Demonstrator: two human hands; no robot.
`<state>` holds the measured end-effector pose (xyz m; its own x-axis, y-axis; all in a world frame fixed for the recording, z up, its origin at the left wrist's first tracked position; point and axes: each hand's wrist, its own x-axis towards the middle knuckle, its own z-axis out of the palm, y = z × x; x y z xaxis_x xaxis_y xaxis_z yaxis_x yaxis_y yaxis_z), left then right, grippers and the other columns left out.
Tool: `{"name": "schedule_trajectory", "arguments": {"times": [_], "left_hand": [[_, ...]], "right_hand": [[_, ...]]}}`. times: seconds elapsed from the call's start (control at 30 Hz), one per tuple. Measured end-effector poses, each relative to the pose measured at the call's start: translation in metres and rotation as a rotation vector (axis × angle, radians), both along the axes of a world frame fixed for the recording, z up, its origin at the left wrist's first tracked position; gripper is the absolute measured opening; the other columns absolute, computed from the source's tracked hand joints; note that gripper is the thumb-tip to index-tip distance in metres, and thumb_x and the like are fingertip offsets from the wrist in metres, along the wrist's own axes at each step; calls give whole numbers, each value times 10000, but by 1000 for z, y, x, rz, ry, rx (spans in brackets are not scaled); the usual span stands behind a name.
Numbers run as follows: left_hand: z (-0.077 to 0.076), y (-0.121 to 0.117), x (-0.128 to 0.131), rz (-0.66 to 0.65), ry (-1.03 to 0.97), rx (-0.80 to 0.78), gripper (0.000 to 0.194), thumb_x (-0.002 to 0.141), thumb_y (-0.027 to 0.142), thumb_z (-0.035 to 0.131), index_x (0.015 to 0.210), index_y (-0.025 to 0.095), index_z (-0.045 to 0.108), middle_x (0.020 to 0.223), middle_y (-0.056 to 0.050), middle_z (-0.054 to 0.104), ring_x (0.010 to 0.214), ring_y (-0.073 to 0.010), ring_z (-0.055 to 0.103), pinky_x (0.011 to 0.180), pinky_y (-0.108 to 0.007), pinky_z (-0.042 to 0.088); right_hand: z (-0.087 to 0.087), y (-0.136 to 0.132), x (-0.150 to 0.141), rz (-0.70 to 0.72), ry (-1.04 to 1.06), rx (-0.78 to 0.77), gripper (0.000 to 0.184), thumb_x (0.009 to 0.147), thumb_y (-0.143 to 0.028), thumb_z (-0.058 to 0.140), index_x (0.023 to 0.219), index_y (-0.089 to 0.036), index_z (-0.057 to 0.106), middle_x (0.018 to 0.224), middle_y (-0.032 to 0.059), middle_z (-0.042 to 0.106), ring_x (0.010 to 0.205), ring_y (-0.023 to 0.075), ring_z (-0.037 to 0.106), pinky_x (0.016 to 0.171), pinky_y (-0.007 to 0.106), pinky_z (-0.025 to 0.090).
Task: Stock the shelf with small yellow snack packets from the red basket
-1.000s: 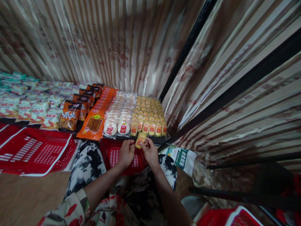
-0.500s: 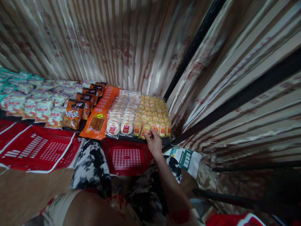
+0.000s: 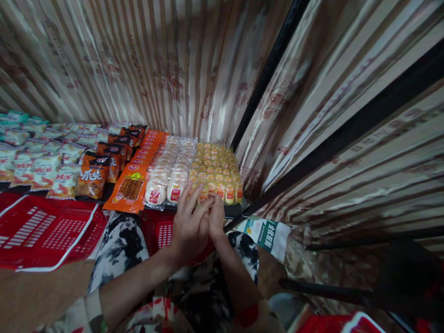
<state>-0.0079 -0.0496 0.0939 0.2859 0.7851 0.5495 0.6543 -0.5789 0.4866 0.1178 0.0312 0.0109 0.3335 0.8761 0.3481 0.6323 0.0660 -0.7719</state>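
Far left of the hands, puffy pale packets [image 3: 47, 172] run past the view's edge, which also cuts off the slotted red plastic basket [image 3: 64, 235] below them. Closer to the left hand [image 3: 189, 228] come glossy orange packets [image 3: 92, 178], a flat orange bag [image 3: 131, 188] showing brown sticks, and round white discs [image 3: 175, 191] in crinkled clear film, just beyond its fingertips. That hand's fingers reach forward, slightly parted; the right hand [image 3: 216, 217], close against it, bends its fingers inward. Whether either holds anything I cannot tell, since the fingers overlap. Small, rounded yellow packets [image 3: 220, 176] stand in rows just beyond both hands, the nearest partly hidden by fingers. Right of the right hand lies a white-and-green bag [image 3: 270, 235].
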Motion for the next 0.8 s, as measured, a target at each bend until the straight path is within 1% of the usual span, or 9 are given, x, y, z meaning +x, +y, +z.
{"name": "schedule_trajectory", "arguments": {"times": [0.07, 0.1, 0.13, 0.2, 0.27, 0.37, 0.57, 0.7, 0.8], "left_hand": [[-24, 47, 7, 37, 71, 42, 463, 824, 99, 398, 1280, 131, 475, 1511, -108, 213, 1406, -310, 32, 1107, -543, 222], [-37, 62, 9, 35, 121, 61, 512, 806, 89, 410, 1317, 114, 431, 1517, -127, 186, 1406, -312, -3, 1100, -548, 231], [-51, 71, 10, 49, 164, 66, 552, 804, 87, 411, 1355, 97, 378, 1515, -147, 178, 1405, -312, -11, 1093, -548, 242], [-72, 80, 11, 34, 243, 114, 580, 824, 102, 397, 1397, 95, 307, 1504, -162, 208, 1405, -303, 9, 1090, -545, 239], [-83, 84, 11, -7, 299, 172, 568, 857, 129, 380, 1415, 109, 278, 1497, -158, 231, 1407, -286, 34, 1101, -526, 221], [-87, 94, 14, -58, 331, 225, 541, 890, 172, 371, 1419, 121, 273, 1499, -153, 228, 1408, -268, 58, 1112, -500, 203], [-91, 118, 16, -49, 325, 223, 502, 898, 179, 374, 1393, 113, 327, 1489, -159, 252, 1409, -264, 55, 1112, -495, 197], [-96, 121, 16, -63, 367, 225, 495, 891, 186, 392, 1372, 75, 359, 1474, -176, 282, 1408, -273, 61, 1119, -495, 175], [-98, 120, 17, -40, 424, 234, 499, 893, 198, 382, 1378, 85, 354, 1476, -169, 278, 1406, -280, 76, 1120, -504, 156]], "right_hand": [[-6, 1, 0, 0, 13, 51, 212, 841, -304, 452, 988, -164, 512, 952, 95, 570, 839, 190, 528, 765, 333, 463], [-9, 1, 0, 6, 15, 76, 204, 848, -313, 446, 978, -170, 511, 953, 93, 559, 846, 188, 524, 751, 329, 470], [-13, 2, 1, 18, 16, 98, 196, 852, -322, 446, 967, -176, 511, 946, 90, 550, 850, 187, 520, 732, 323, 477], [-19, 2, 3, 46, 29, 129, 186, 859, -322, 444, 963, -183, 513, 941, 85, 533, 847, 182, 516, 688, 304, 489], [-23, 2, 5, 69, 47, 153, 175, 862, -297, 438, 971, -186, 519, 956, 87, 526, 831, 172, 519, 659, 290, 497], [-26, -1, 9, 106, 49, 182, 174, 864, -256, 424, 975, -189, 539, 1017, 103, 538, 843, 168, 534, 685, 302, 507], [-30, -4, 12, 156, 28, 217, 214, 896, -264, 412, 1016, -184, 571, 1064, 124, 573, 1043, 199, 525, 795, 334, 513], [-33, -3, 10, 128, 34, 199, 217, 900, -278, 416, 1015, -193, 580, 1073, 121, 574, 1065, 203, 520, 811, 345, 511], [-31, -2, 8, 100, 21, 202, 213, 900, -277, 417, 985, -188, 590, 1040, 120, 574, 1024, 202, 529, 830, 359, 498]]}}
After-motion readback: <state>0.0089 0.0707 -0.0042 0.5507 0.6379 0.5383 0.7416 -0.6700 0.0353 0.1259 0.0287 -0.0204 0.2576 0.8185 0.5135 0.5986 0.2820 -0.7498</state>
